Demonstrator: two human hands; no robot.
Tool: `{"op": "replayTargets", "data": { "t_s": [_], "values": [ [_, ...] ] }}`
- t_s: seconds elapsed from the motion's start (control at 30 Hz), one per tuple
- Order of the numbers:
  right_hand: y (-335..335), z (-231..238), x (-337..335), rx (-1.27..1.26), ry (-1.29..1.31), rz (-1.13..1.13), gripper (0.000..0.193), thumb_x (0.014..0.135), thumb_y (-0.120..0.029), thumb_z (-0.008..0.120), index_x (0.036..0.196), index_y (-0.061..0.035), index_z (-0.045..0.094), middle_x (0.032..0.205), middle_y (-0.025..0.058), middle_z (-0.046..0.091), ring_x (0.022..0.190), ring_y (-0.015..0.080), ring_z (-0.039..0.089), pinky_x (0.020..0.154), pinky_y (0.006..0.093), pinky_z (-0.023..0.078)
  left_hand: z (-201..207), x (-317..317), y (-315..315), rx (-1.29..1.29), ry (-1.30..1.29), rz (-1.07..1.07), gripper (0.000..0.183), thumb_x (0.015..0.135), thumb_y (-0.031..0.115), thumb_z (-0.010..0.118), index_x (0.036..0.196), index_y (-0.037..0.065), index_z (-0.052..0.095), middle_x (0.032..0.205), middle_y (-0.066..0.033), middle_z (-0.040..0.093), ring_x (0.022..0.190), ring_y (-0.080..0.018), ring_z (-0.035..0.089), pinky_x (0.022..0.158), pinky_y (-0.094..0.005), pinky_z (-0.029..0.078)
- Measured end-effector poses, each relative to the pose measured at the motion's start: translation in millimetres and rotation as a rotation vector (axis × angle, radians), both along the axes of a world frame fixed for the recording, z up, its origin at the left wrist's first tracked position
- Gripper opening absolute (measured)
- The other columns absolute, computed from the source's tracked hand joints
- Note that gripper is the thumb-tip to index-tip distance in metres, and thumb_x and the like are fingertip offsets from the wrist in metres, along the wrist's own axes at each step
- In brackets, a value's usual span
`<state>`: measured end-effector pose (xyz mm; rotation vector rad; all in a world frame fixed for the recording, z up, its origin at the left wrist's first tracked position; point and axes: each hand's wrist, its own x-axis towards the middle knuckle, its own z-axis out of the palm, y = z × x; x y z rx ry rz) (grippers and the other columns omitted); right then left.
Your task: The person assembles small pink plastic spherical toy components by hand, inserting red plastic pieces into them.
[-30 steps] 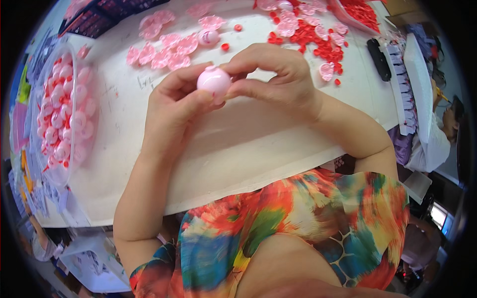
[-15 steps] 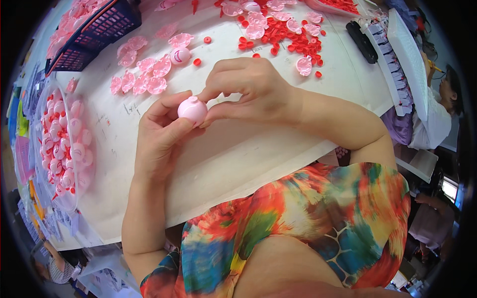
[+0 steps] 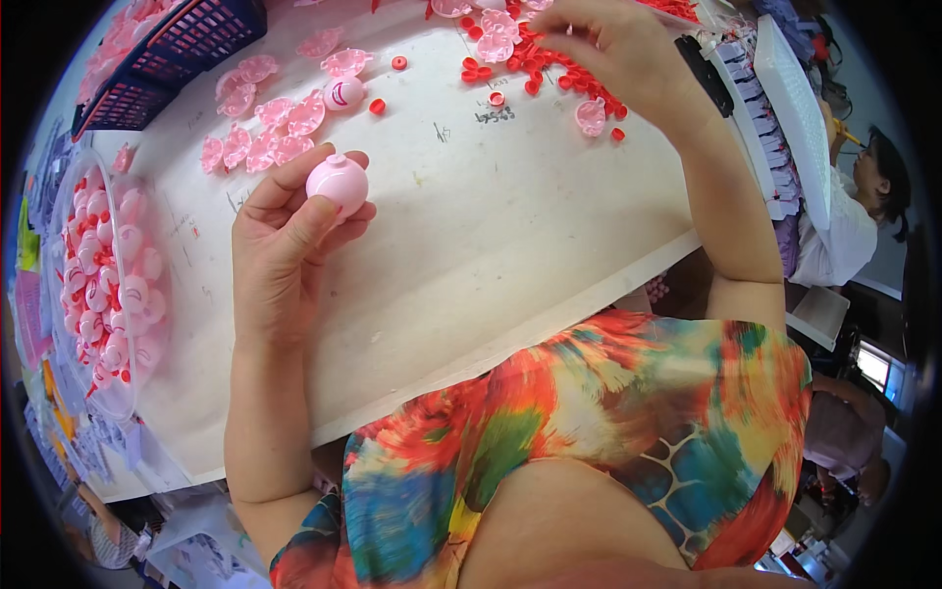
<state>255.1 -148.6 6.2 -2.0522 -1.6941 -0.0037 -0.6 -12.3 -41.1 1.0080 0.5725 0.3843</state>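
Note:
In my left hand [image 3: 280,240] is a glossy pink ball [image 3: 337,184] with a short round neck on top, pinched between thumb and fingers, neck up. My right hand [image 3: 613,59] hovers over a spread of small red caps [image 3: 538,71] at the far side of the table, fingers loosely curled and apart, with nothing visible in them. Pink half-shell pieces [image 3: 497,37] lie among the caps. Left of the middle sit more pink shells [image 3: 304,113] and a pink ball with a curved dark pink mark [image 3: 343,93].
A clear tub [image 3: 128,285] of pink balls and red pieces stands at the left. Behind it is a dark blue basket [image 3: 182,64] of pink pieces. A black object [image 3: 704,74] and a white tray [image 3: 800,108] lie at the right; a person [image 3: 863,196] sits beyond.
My right hand has left the pink ball and moved up and right to the red caps. The left hand, still holding the ball, has shifted slightly left.

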Motion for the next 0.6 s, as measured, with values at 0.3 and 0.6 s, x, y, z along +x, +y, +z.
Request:
{"op": "replayTargets", "data": {
  "t_s": [0.3,0.6],
  "values": [
    [36.5,-23.9,-19.5,-0.001,-0.066,0.192,0.012,0.073,-0.013,0.059,0.082,-0.0038,0.058,0.080,0.0094,0.056,0.079,0.0259,0.054,0.068,0.0333,0.043,-4.9,0.9,2.8,-0.018,-0.010,-0.071,0.036,0.074,0.007,0.063,0.108,-0.001,0.052,0.100,-0.0141,0.058,0.082,-0.0177,0.060,0.071,-0.0274,0.052],
    [73.9,-43.3,-28.8,-0.041,-0.100,0.202,0.017,0.077,-0.019,0.055,0.080,-0.0028,0.061,0.079,0.0132,0.059,0.076,0.0287,0.056,0.068,0.0361,0.044,-5.5,1.6,0.0,-0.010,-0.036,-0.127,0.038,0.074,0.011,0.063,0.109,0.001,0.051,0.103,-0.0155,0.057,0.081,-0.0183,0.061,0.070,-0.0265,0.053]
  ]
}}
